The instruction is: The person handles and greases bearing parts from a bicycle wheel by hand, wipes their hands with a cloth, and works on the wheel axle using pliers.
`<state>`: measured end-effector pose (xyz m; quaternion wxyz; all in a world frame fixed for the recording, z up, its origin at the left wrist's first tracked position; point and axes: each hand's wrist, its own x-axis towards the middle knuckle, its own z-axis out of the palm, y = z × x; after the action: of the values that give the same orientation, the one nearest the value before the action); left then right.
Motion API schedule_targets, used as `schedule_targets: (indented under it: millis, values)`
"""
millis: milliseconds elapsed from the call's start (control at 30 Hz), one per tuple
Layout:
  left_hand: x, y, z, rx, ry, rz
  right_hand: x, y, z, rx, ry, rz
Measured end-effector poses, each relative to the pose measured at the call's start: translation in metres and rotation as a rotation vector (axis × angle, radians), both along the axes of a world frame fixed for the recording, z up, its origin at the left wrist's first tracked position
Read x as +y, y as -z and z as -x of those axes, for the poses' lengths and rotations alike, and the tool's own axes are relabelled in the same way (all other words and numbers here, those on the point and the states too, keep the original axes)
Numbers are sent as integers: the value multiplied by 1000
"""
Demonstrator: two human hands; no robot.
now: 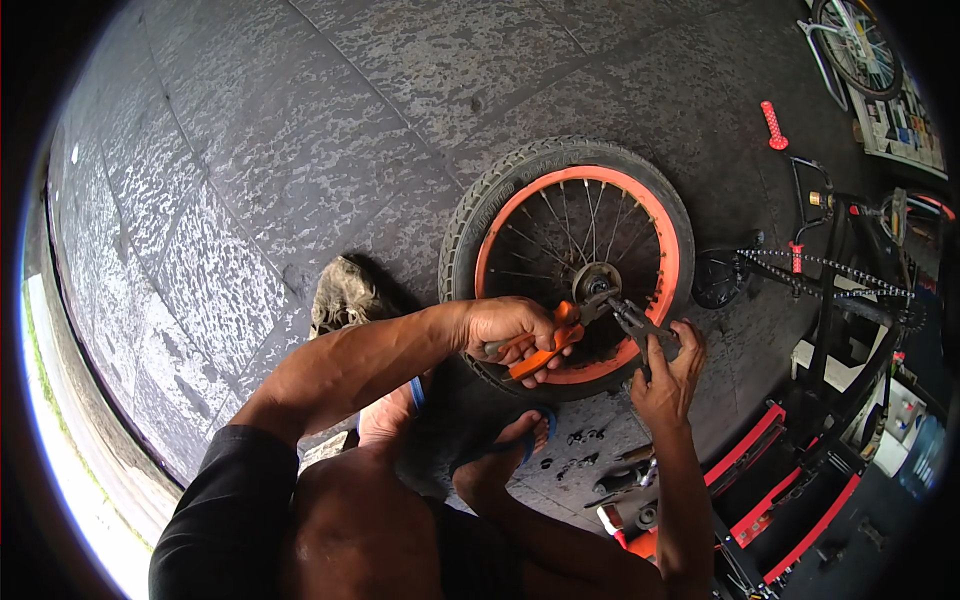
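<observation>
A bicycle wheel with a black knobbly tyre (480,205) and an orange rim (665,245) lies in front of me. My left hand (512,328) is closed around orange-handled pliers (545,358), whose jaws point toward the wheel's hub (597,278). My right hand (668,378) grips a dark metal tool (640,325), its exact kind unclear, reaching in from the right. The ends of both tools meet just below the hub; what lies between them is too small to make out.
A black bicycle frame (828,290) with a loose-hanging chain (820,262) is at the right. Below it sits a red-edged toolbox (745,445). Small dark parts (585,437) lie near my sandalled foot (525,430). A dirty cloth (348,295) is left of the wheel.
</observation>
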<state>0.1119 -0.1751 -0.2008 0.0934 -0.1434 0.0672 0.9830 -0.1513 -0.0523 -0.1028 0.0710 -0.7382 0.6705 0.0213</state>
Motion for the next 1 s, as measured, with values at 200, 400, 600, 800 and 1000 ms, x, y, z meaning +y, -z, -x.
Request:
schedule_targets:
  millis: [200,400,600,800,1000]
  values:
    - [-2,3,3,12,11,12,-6,-1,2,-9,-29,35]
    - [-3,0,2,8,-4,-9,-8,-1,0,4,-47,61]
    - [1,-4,2,-6,-12,22,-6,0,2,26,-25,-7]
    - [19,-16,13,-88,-86,26,-1,0,-15,37,52,-62]
    - [42,-11,28,-120,-217,40,24,4,-66,-102,233,-17]
